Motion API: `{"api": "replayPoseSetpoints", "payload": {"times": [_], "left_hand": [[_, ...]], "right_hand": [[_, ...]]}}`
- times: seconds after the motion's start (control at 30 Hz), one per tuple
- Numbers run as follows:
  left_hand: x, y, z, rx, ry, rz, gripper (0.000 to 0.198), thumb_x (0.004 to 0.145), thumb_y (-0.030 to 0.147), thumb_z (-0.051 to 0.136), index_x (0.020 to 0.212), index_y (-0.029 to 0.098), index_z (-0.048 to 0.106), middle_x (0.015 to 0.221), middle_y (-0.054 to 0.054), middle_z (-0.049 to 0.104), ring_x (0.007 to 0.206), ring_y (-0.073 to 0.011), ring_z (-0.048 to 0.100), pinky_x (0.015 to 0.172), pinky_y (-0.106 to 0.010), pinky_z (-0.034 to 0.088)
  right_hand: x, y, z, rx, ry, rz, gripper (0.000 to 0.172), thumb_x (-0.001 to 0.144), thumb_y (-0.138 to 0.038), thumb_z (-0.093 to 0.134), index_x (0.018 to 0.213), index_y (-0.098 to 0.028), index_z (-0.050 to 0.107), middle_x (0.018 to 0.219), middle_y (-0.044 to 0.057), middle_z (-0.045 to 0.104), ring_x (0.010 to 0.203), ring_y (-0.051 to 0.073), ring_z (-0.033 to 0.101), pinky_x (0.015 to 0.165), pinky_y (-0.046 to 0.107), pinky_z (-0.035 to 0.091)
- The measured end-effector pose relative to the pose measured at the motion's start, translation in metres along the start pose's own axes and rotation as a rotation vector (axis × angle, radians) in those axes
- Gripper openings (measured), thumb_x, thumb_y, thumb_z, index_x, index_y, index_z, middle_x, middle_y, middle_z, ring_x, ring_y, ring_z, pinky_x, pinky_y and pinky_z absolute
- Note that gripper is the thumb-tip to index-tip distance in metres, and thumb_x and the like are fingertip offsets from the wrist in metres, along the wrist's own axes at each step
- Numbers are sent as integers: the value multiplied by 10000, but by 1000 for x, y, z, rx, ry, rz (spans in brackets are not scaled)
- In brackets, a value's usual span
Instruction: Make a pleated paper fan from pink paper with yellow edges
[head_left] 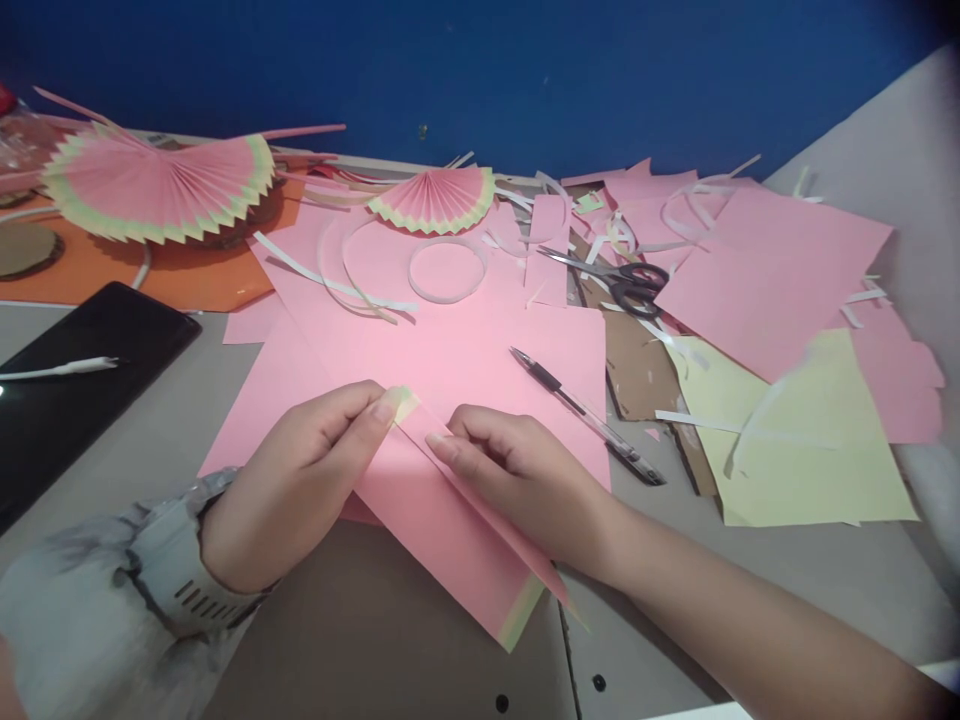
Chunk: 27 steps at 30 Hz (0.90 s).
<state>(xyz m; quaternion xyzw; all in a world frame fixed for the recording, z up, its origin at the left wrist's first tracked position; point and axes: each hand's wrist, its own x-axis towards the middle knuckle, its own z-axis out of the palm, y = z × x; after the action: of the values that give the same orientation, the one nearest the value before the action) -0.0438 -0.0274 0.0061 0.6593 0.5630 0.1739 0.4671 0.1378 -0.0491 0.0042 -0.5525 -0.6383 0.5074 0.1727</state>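
Note:
A pink paper sheet with a pale yellow edge strip (450,540) lies folded in front of me, slanting from the centre down to the right. My left hand (300,480) pinches its upper yellow corner between thumb and forefinger. My right hand (517,475) presses its fingertips on the fold line just right of that corner. A larger pink sheet (442,350) lies flat beneath both hands.
A black pen (585,415) lies right of my hands. Scissors (622,280) rest further back among pink scraps and white strips. Two pink pleated fans (157,185) (439,198) sit at the back. A black tablet (67,380) is at left, yellow paper (817,450) at right.

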Motion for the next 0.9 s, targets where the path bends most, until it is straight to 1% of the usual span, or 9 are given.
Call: {"api": "replayPoseSetpoints", "payload": {"times": [0.2, 0.33, 0.4, 0.53, 0.6, 0.73, 0.9], "left_hand": [[-2, -1, -1, 19, 27, -3, 312, 898, 411, 372, 657, 213, 369, 637, 41, 280, 594, -122, 318, 528, -226, 308], [-2, 0, -1, 54, 34, -23, 315, 897, 413, 371, 657, 212, 407, 624, 43, 293, 579, -118, 322, 506, -217, 298], [-2, 1, -1, 36, 2, -7, 298, 897, 392, 371, 666, 212, 424, 627, 45, 318, 582, -115, 337, 507, -209, 308], [-2, 3, 0, 78, -58, 33, 240, 860, 350, 466, 667, 208, 449, 621, 55, 362, 571, -101, 365, 491, -188, 304], [-2, 3, -1, 114, -37, 27, 263, 850, 362, 491, 648, 203, 434, 605, 58, 355, 550, -93, 361, 476, -184, 294], [1, 1, -4, 113, 41, 26, 290, 858, 390, 479, 645, 203, 420, 605, 60, 372, 546, -90, 375, 489, -182, 313], [2, 1, -4, 123, 62, 47, 343, 869, 427, 458, 624, 200, 381, 599, 62, 330, 537, -88, 328, 486, -192, 280]], "right_hand": [[0, -1, 0, 12, 6, 1, 365, 909, -427, 406, 632, -194, 356, 594, -59, 350, 543, 78, 315, 476, 213, 249], [0, -1, -2, 8, -4, -14, 371, 906, -431, 414, 627, -192, 359, 597, -59, 362, 556, 78, 330, 485, 207, 263], [0, 0, -2, -9, -14, -12, 376, 908, -433, 407, 625, -191, 357, 589, -59, 358, 551, 78, 330, 483, 210, 256], [0, 0, -1, -20, -20, -3, 389, 905, -469, 394, 632, -192, 387, 579, -60, 361, 534, 78, 330, 474, 219, 238], [0, 0, 0, -7, -8, -2, 403, 904, -482, 386, 626, -191, 383, 579, -60, 354, 537, 78, 328, 475, 216, 248], [1, 1, -1, -5, 6, -2, 403, 917, -454, 370, 613, -189, 346, 590, -57, 348, 554, 79, 326, 481, 209, 267], [0, 2, -2, -17, 10, 0, 387, 909, -452, 393, 623, -191, 371, 587, -60, 358, 547, 79, 323, 473, 211, 261]]}}
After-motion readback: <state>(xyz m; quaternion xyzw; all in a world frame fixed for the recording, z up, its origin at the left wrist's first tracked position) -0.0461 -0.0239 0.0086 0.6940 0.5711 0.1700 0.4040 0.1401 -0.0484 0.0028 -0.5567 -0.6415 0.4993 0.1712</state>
